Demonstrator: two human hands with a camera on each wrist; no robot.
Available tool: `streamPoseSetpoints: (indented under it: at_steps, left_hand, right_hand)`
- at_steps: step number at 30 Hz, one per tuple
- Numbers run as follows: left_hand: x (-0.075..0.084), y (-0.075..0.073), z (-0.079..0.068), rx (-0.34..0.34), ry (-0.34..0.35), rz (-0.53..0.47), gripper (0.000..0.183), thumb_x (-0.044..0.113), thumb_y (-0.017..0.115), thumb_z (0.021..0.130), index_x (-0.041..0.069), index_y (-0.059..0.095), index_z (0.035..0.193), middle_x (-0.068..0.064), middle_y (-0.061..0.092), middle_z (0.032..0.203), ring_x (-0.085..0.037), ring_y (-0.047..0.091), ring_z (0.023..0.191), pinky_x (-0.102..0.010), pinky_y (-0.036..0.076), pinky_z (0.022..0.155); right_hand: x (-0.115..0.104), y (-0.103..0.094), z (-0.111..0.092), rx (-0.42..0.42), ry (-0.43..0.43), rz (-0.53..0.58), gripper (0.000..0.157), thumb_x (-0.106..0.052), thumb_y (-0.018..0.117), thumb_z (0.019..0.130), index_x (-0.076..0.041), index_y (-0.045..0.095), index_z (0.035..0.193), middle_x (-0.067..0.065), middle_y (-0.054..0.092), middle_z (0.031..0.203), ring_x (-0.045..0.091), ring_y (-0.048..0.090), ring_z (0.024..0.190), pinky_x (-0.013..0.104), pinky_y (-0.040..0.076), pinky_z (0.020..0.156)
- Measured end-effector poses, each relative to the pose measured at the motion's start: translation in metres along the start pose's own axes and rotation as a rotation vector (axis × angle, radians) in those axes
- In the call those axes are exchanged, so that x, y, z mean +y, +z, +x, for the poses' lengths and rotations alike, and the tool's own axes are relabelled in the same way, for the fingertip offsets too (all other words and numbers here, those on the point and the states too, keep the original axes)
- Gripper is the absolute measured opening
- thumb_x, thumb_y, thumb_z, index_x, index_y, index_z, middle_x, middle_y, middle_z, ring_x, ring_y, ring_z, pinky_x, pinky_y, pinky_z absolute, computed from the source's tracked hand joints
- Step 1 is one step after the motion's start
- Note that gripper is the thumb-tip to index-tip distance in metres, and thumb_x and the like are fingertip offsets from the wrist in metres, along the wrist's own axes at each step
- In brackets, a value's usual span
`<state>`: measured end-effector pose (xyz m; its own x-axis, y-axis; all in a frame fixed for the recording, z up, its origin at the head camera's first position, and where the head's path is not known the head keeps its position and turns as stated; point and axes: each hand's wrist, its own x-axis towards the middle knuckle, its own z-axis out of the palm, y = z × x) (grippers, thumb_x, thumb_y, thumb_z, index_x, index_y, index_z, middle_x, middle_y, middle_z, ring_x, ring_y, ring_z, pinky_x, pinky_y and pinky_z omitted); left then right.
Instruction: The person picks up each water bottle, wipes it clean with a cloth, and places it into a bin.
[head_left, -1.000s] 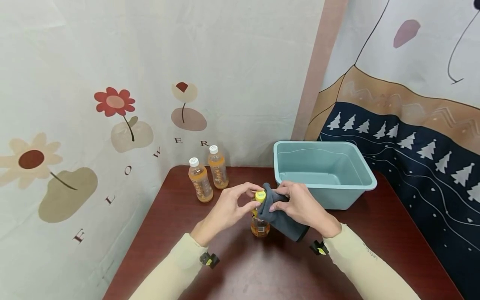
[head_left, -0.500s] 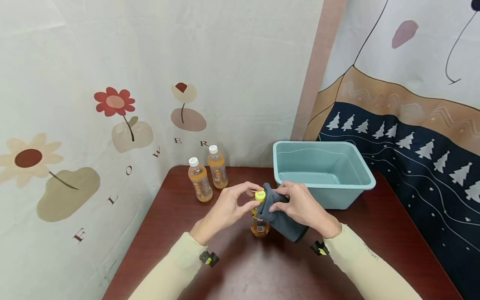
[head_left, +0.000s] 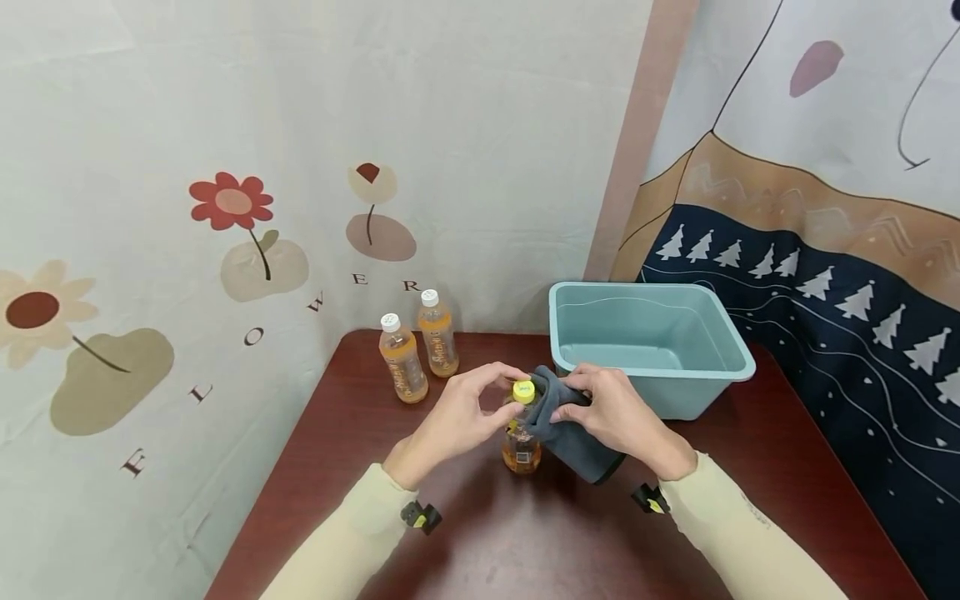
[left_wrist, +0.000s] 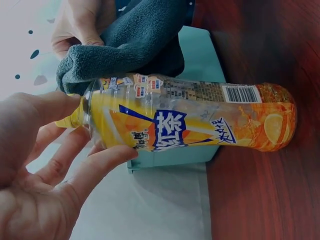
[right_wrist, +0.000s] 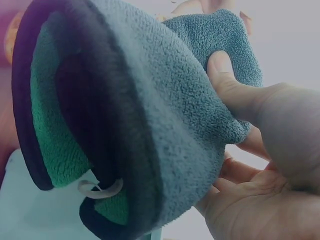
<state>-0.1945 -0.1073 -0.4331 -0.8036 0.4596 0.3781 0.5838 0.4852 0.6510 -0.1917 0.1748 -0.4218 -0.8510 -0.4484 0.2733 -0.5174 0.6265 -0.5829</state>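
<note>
"Where is the yellow-capped bottle (head_left: 522,454)?"

"Upright on the bench (head_left: 510,542), between two hands. The left hand's (head_left: 459,419) fingers (left_wrist: 55,106) curl around its top, forefinger at the yellow cap (head_left: 523,392), thumb (left_wrist: 107,162) lower, at the bottle's shoulder."

"And the right hand (head_left: 618,417)?"

"It pinches a grey-blue cloth (head_left: 576,446) between thumb and fingers. The bunched end is right at the bottle's neck; the rest slants down to the right, ending in a dark edge with a pale loop (right_wrist: 100,190)."

"Does the cloth press on the cap?"

"I cannot tell."

"What else is there?"

"Two white-capped bottles (head_left: 405,371) (head_left: 440,343) stand near each other at the back left. A pale blue tub (head_left: 690,392) sits just beyond the right hand."
</note>
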Motion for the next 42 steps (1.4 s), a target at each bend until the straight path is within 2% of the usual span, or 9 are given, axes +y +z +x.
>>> streamPoseSetpoints:
  at_steps: [5, 9, 12, 17, 20, 24, 29, 36, 42]
  left_hand:
    - [0.001, 0.004, 0.000, 0.037, -0.006, -0.017, 0.040, 0.018, 0.095, 0.101, 0.023, 0.079, 0.137, 0.005, 0.084, 0.121, -0.022, 0.083, 0.116, -0.036, 0.069, 0.099]
    - [0.003, 0.008, 0.002, 0.073, -0.023, -0.013, 0.041, 0.025, 0.100, 0.097, 0.022, 0.081, 0.133, 0.006, 0.085, 0.126, -0.017, 0.084, 0.118, -0.040, 0.070, 0.104]
    - [0.005, 0.012, 0.004, 0.102, -0.022, -0.005, 0.043, 0.027, 0.103, 0.093, 0.020, 0.081, 0.129, 0.003, 0.085, 0.125, -0.015, 0.084, 0.114, -0.043, 0.071, 0.101]
    - [0.007, 0.015, 0.006, 0.123, -0.037, 0.013, 0.042, 0.026, 0.105, 0.090, 0.021, 0.084, 0.126, 0.002, 0.080, 0.117, -0.015, 0.075, 0.105, -0.034, 0.068, 0.091]
    - [0.007, 0.013, 0.004, 0.100, -0.059, -0.017, 0.041, 0.025, 0.103, 0.092, 0.026, 0.087, 0.130, -0.002, 0.075, 0.113, -0.023, 0.070, 0.102, -0.031, 0.064, 0.088]
    - [0.005, 0.008, 0.004, 0.050, -0.055, -0.046, 0.046, 0.022, 0.101, 0.095, 0.029, 0.087, 0.137, -0.001, 0.078, 0.117, -0.027, 0.074, 0.106, -0.043, 0.068, 0.092]
    - [0.004, 0.002, 0.004, 0.018, -0.079, -0.039, 0.048, 0.022, 0.100, 0.096, 0.031, 0.081, 0.140, 0.010, 0.085, 0.127, -0.017, 0.082, 0.120, -0.049, 0.067, 0.107]
    - [0.002, -0.005, 0.004, -0.013, -0.109, -0.071, 0.043, 0.017, 0.098, 0.098, 0.030, 0.080, 0.135, 0.007, 0.088, 0.128, -0.021, 0.085, 0.123, -0.051, 0.068, 0.108]
    - [-0.002, -0.006, 0.004, -0.043, -0.116, -0.116, 0.041, 0.013, 0.094, 0.100, 0.030, 0.082, 0.136, 0.003, 0.088, 0.134, -0.024, 0.085, 0.128, -0.052, 0.069, 0.110]
  right_hand:
    - [0.005, -0.005, -0.006, 0.025, 0.016, -0.018, 0.039, -0.017, 0.100, 0.092, -0.007, 0.089, 0.128, 0.000, 0.081, 0.107, 0.010, 0.067, 0.089, 0.024, 0.056, 0.075]
    - [0.007, -0.008, -0.010, 0.026, 0.031, -0.023, 0.037, -0.017, 0.100, 0.092, -0.010, 0.090, 0.127, -0.001, 0.081, 0.108, 0.010, 0.069, 0.091, 0.025, 0.057, 0.077]
    - [0.008, -0.007, -0.013, 0.029, 0.033, -0.022, 0.037, -0.017, 0.100, 0.092, -0.011, 0.090, 0.127, -0.001, 0.082, 0.109, 0.011, 0.072, 0.095, 0.025, 0.059, 0.079]
    - [0.009, -0.006, -0.016, 0.038, 0.026, -0.018, 0.037, -0.017, 0.100, 0.092, -0.012, 0.090, 0.127, 0.000, 0.084, 0.113, 0.014, 0.076, 0.100, 0.027, 0.062, 0.083]
    - [0.009, -0.005, -0.015, 0.043, 0.031, -0.011, 0.039, -0.018, 0.101, 0.092, -0.012, 0.090, 0.129, 0.001, 0.084, 0.114, 0.015, 0.075, 0.101, 0.027, 0.062, 0.083]
    - [0.007, -0.003, -0.013, 0.055, 0.042, -0.003, 0.051, -0.018, 0.101, 0.092, -0.009, 0.085, 0.139, 0.006, 0.085, 0.122, 0.019, 0.076, 0.104, 0.034, 0.066, 0.086]
    - [0.004, 0.002, -0.009, 0.065, 0.043, 0.026, 0.064, -0.016, 0.101, 0.092, -0.007, 0.077, 0.151, 0.014, 0.083, 0.142, 0.029, 0.080, 0.121, 0.051, 0.071, 0.102]
    - [-0.003, 0.011, 0.000, 0.064, -0.011, 0.040, 0.054, -0.019, 0.101, 0.092, -0.006, 0.083, 0.142, 0.008, 0.078, 0.131, 0.021, 0.075, 0.110, 0.041, 0.069, 0.094]
    - [-0.004, 0.021, -0.002, 0.004, -0.043, 0.055, 0.055, -0.026, 0.097, 0.097, -0.009, 0.081, 0.147, 0.011, 0.073, 0.150, 0.029, 0.076, 0.129, 0.049, 0.069, 0.104]
